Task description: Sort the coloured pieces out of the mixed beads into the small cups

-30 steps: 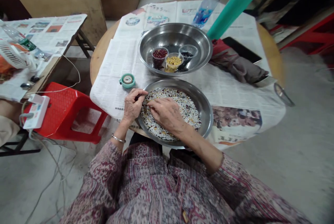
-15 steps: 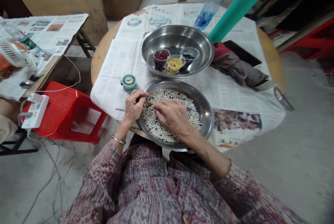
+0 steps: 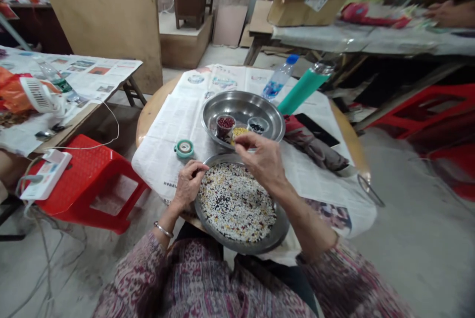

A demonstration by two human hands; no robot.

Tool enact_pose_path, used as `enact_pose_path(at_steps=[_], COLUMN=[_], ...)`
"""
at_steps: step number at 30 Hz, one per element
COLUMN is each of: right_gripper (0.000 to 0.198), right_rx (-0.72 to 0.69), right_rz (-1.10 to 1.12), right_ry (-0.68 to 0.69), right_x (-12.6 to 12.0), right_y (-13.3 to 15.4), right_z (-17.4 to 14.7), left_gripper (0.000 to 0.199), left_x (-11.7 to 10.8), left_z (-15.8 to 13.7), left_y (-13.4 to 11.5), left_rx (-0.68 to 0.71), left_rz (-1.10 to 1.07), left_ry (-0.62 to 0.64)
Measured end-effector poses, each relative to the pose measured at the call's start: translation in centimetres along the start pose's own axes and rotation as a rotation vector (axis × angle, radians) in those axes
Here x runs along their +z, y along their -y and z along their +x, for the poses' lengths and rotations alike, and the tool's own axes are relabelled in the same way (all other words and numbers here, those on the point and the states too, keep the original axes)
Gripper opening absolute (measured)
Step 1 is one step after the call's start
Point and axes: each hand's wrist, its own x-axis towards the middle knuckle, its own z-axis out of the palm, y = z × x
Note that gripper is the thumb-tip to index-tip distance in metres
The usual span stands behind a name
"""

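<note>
Many small mixed grains (image 3: pixel 237 209), mostly white with yellow, dark red and black among them, lie spread across the steel dish (image 3: pixel 265 246) in front of the person. At its upper left edge the left hand (image 3: pixel 189 183) rests with curled fingers; whether it closes on anything I cannot tell. The right hand (image 3: pixel 262 159) is raised over the dish's far side, thumb and fingertips pinched together by the near rim of a steel basin (image 3: pixel 272 110); anything between them is too small to make out.

Inside that basin stand the red-bean cup (image 3: pixel 225 122), the yellow-grain cup (image 3: pixel 239 131) and the black-bean cup (image 3: pixel 257 124), the yellow one nearest the pinch. I'd judge the step in hand to be sorting by colour; the next move calls for fingertips placed squarely above one cup before they part.

Half a second ago the right hand was down among the grains; now it is up by the cups, baring a dark patch it covered. The left hand has stayed by the edge. The view has tipped upward, bringing in a cardboard box (image 3: pixel 315 1) beyond the table.
</note>
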Motion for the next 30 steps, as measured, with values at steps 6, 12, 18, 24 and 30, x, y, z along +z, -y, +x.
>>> enact_pose_path(at_steps=[6, 12, 18, 24, 30], right_gripper=[0.019, 0.024, 0.017, 0.013, 0.014], right_rx=[0.054, -0.019, 0.028, 0.024, 0.067], right_rz=[-0.189, -0.077, -0.139, -0.185, -0.001], right_ry=[-0.052, -0.199, -0.204, -0.177, -0.321], right_x=[1.6, -0.9, -4.0, -2.2, -0.5], right_y=[-1.8, -4.7, -6.7, -6.2, -5.8], right_z=[6.9, 0.5, -11.0, -16.2, -17.2], left_gripper=[0.016, 0.018, 0.016, 0.012, 0.02], left_x=[-0.1, -0.1, -0.3, -0.4, -0.9], left_z=[0.0, 0.0, 0.1, 0.5, 0.7], left_y=[0.0, -0.1, 0.0, -0.4, -3.1], left_rx=[-0.001, -0.002, 0.025, 0.082, 0.401], left_rz=[0.005, 0.026, 0.049, 0.214, 0.634], left_ry=[0.0, -0.009, 0.011, 0.017, 0.162])
